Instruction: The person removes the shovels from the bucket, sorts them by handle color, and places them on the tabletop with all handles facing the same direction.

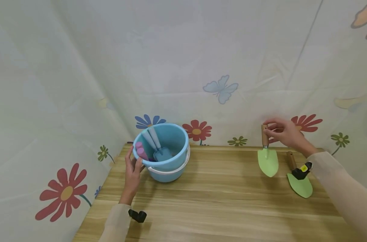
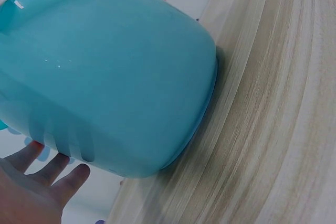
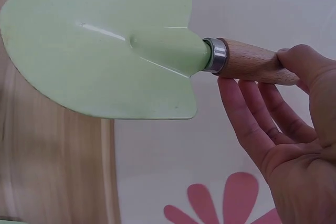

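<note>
A light blue bucket (image 1: 171, 166) with a white handle stands at the left of the table. My left hand (image 1: 133, 173) rests against its left side near the rim, and in the left wrist view straight fingertips (image 2: 79, 174) touch the outer wall. Inside the bucket are a blue-bladed tool (image 1: 162, 154), pale blue handles and pink handles (image 1: 142, 153). At the right, my right hand (image 1: 284, 132) pinches the wooden handle of a light green trowel (image 1: 268, 163) between thumb and fingers. Its blade points down, over the table. In the right wrist view the trowel (image 3: 105, 45) fills the upper left.
A second green trowel (image 1: 301, 186) lies on the wooden table (image 1: 213, 198), below my right forearm and partly hidden by the black wrist camera (image 1: 301, 172). Behind the table hangs a pale cloth (image 1: 171, 67) printed with flowers and butterflies.
</note>
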A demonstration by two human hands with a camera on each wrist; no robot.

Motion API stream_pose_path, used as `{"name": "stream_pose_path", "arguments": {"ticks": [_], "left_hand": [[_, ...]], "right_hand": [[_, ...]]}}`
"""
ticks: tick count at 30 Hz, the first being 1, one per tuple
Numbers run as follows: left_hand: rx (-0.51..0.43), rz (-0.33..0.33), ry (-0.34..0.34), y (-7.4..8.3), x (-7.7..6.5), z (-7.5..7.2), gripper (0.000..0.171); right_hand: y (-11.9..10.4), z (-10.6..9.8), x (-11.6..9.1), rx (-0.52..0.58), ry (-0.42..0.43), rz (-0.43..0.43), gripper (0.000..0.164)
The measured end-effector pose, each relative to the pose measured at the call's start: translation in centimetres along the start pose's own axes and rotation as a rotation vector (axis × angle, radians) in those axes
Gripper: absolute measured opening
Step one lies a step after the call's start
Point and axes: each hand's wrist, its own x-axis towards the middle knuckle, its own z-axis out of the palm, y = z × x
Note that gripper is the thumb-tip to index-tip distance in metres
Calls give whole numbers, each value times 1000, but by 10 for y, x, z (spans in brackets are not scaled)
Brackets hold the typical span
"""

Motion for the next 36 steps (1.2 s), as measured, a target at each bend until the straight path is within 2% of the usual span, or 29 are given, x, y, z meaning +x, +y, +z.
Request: {"name": "stream_pose_path", "arguments": {"ticks": [6, 11, 17, 23, 30, 36], "left_hand": [[-9, 3, -5, 0, 0, 0, 60], [-10, 11, -3, 0, 0, 0, 60], [-7, 15, 7, 2, 0, 1, 59], [-1, 11, 7, 2, 1, 1, 59], [-24, 18, -2, -1, 2, 0, 60], [-9, 14, -2, -1, 2, 0, 60]], "right_hand": [[17, 2, -6, 68, -43, 32, 43], [27, 3, -12, 24, -46, 57, 43], [42, 5, -15, 42, -76, 124, 46], [59, 8, -19, 43, -82, 136, 45], [76, 15, -23, 27, -104, 198, 50], [84, 17, -26, 9, -116, 201, 52]]}}
